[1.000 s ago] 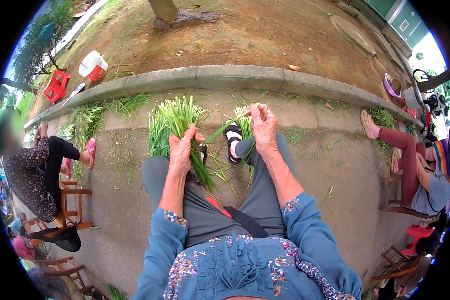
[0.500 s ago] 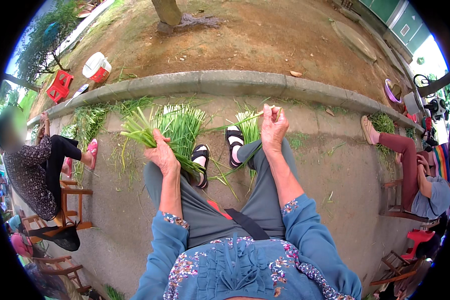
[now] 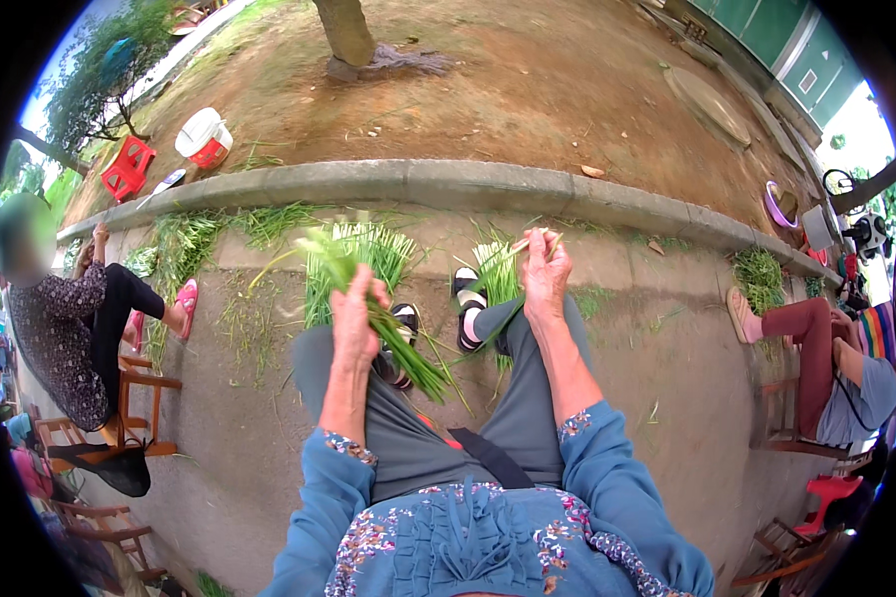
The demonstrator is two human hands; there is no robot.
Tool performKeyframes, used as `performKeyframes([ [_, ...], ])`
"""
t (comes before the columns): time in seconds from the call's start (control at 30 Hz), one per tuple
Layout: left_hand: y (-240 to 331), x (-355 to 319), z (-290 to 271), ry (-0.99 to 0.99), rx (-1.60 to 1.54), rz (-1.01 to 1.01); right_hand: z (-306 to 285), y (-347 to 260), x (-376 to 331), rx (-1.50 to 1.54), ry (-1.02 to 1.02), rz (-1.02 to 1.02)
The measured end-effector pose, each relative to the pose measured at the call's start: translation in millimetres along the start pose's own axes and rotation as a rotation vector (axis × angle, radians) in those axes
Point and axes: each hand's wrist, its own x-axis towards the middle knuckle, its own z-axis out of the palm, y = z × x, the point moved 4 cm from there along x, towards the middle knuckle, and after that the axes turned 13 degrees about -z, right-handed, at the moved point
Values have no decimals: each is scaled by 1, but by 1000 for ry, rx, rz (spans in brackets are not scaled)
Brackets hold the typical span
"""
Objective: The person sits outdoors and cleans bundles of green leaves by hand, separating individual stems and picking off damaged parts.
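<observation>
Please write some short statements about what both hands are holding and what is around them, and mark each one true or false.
1. The left hand grips a bundle of green stalks. True.
2. The right hand is empty and rests flat on the knee. False: it is raised and pinches a thin pale stalk between its fingers.
3. More green stalks lie in a pile on the ground in front of the feet. True.
4. A concrete curb runs across the ground beyond the feet. True.
5. The red plastic stool stands between the two feet. False: it stands far to the left, beyond the curb.
</observation>
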Motion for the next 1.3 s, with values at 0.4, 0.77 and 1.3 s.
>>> performKeyframes([
  [0.4,-42,-6,34,-300,184,-290,32,1,-34,263,-370,338],
  [0.77,-47,-10,41,-293,262,-316,37,-5,-39,110,-490,299],
  [1.3,-27,7,2,-62,290,-143,-7,3,-5,123,115,128],
])
